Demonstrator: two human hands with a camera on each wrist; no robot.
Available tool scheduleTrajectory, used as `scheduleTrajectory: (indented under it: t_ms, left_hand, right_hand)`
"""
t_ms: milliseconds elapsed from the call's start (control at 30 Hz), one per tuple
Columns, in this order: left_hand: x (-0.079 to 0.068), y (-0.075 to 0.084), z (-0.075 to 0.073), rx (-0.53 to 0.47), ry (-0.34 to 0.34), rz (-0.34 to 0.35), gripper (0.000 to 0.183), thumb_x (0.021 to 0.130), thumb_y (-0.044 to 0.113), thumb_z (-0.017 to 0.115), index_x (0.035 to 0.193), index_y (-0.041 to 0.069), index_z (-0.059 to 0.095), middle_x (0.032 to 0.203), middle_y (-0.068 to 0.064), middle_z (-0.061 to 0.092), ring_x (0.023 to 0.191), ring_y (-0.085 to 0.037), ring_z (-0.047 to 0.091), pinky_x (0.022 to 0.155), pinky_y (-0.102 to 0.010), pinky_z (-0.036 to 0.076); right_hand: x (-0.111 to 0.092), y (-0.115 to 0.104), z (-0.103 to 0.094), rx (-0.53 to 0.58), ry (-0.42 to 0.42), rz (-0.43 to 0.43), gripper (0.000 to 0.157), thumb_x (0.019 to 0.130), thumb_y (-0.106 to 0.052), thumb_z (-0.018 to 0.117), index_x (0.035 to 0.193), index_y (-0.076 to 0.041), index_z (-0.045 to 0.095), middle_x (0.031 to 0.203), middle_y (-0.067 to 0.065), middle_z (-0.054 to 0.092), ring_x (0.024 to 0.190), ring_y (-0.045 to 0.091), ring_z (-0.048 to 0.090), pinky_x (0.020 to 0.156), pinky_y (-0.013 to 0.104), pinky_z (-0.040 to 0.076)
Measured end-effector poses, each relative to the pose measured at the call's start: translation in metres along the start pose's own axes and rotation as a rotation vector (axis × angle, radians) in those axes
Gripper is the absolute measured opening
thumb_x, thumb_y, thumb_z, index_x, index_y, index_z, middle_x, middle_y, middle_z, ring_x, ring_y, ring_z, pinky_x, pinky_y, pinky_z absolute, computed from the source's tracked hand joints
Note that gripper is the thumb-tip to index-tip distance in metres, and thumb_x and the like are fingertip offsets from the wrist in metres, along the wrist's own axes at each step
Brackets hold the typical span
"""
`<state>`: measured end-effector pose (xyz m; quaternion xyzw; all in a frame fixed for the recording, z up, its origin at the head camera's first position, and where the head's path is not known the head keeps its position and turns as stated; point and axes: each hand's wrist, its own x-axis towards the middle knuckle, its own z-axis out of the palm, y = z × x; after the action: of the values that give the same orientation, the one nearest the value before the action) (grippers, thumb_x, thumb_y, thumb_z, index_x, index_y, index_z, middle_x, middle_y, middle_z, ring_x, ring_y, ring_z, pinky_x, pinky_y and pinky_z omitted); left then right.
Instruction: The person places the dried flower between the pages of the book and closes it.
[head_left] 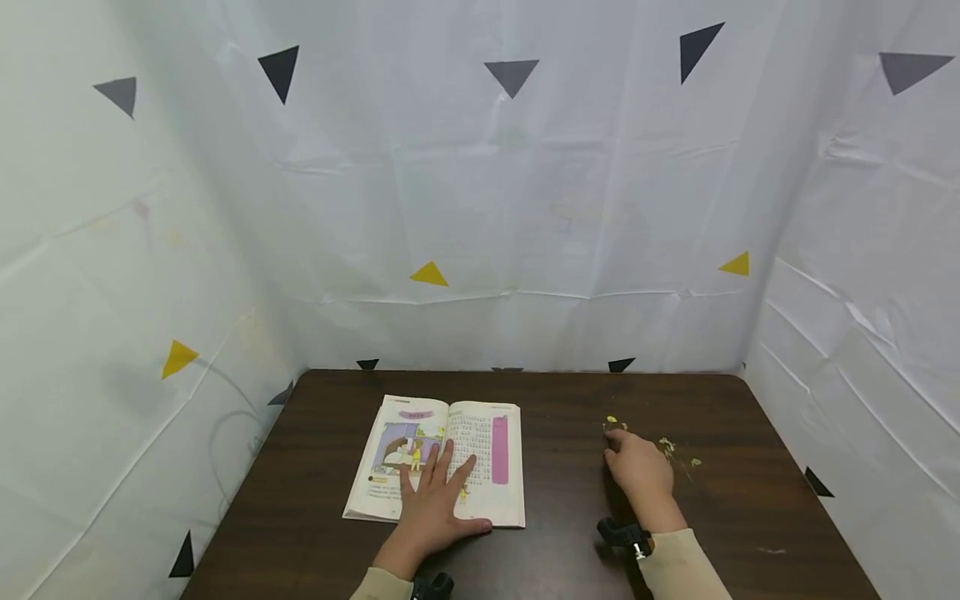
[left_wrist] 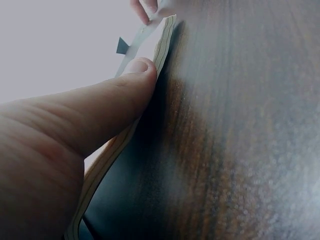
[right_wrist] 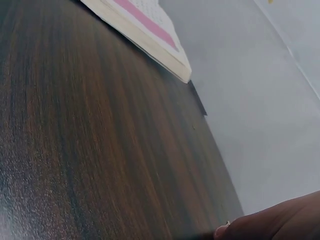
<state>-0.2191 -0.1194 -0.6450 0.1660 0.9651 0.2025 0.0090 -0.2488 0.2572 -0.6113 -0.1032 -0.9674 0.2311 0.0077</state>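
Note:
An open book (head_left: 485,425) with printed pages and a pink side panel lies on the brown table. My left hand (head_left: 431,508) rests across its lower middle with the fingers spread. In the left wrist view the thumb (left_wrist: 115,102) lies along the book's page edge (left_wrist: 162,47). To the right, my right hand (head_left: 641,471) pinches a small dried yellow flower (head_left: 612,419) between thumb and index finger, low over the table. More dried flower sprigs (head_left: 667,447) lie just beyond that hand, partly hidden by it. The right wrist view catches only part of the fingers (right_wrist: 280,220).
The dark wood table (head_left: 562,400) ends at a white curtain (head_left: 525,208) with grey, black and yellow triangles, which also hangs at both sides. Each wrist wears a black strap, such as the right wrist camera (head_left: 624,533).

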Motion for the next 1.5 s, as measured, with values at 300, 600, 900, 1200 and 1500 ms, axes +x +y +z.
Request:
scheduleTrajectory:
  t_ms: [300, 600, 900, 1200, 1500]
  left_hand:
    - [0.000, 0.000, 0.002, 0.007, -0.013, 0.004, 0.115, 0.076, 0.088, 0.076, 0.171, 0.035, 0.038, 0.185, -0.011, 0.012, 0.172, -0.040, 0.008, 0.122, -0.089, -0.001]
    - [0.001, -0.001, 0.001, 0.013, 0.008, 0.010, 0.115, 0.076, 0.088, 0.076, 0.170, 0.034, 0.039, 0.185, -0.012, 0.015, 0.172, -0.041, 0.010, 0.122, -0.089, 0.002]
    - [0.000, -0.003, 0.002, 0.013, 0.004, 0.013, 0.115, 0.076, 0.090, 0.074, 0.170, 0.034, 0.039, 0.185, -0.012, 0.014, 0.172, -0.040, 0.009, 0.122, -0.089, 0.001]
    - [0.000, -0.004, 0.003, 0.010, 0.010, 0.014, 0.115, 0.076, 0.090, 0.074, 0.170, 0.034, 0.040, 0.185, -0.011, 0.014, 0.172, -0.040, 0.009, 0.122, -0.089, 0.001]
    - [0.001, -0.003, 0.003, 0.001, 0.011, 0.015, 0.115, 0.076, 0.089, 0.074, 0.170, 0.033, 0.040, 0.185, -0.012, 0.014, 0.172, -0.040, 0.009, 0.122, -0.088, 0.000]
  right_hand:
    - [-0.002, -0.003, 0.000, -0.010, 0.032, -0.013, 0.033, 0.104, -0.025, 0.070, 0.135, -0.015, 0.075, 0.123, 0.022, 0.079, 0.070, 0.033, 0.071, 0.051, 0.048, 0.051]
    - [0.007, -0.007, 0.006, -0.021, 0.084, -0.035, 0.021, 0.103, -0.019, 0.072, 0.121, -0.012, 0.078, 0.116, 0.019, 0.081, 0.079, 0.038, 0.076, 0.058, 0.053, 0.057]
    - [0.006, -0.008, 0.013, 0.021, 0.143, -0.036, 0.008, 0.099, -0.017, 0.074, 0.105, -0.014, 0.079, 0.102, 0.014, 0.083, 0.074, 0.033, 0.074, 0.054, 0.050, 0.054]
    - [0.005, -0.017, 0.014, 0.008, 0.134, 0.003, 0.021, 0.101, -0.012, 0.065, 0.081, -0.011, 0.072, 0.086, 0.016, 0.078, 0.065, 0.033, 0.069, 0.050, 0.049, 0.050]
    - [0.015, -0.021, 0.011, -0.042, 0.065, 0.034, 0.024, 0.100, -0.018, 0.071, 0.100, 0.004, 0.078, 0.092, 0.026, 0.078, 0.068, 0.040, 0.073, 0.052, 0.054, 0.055]
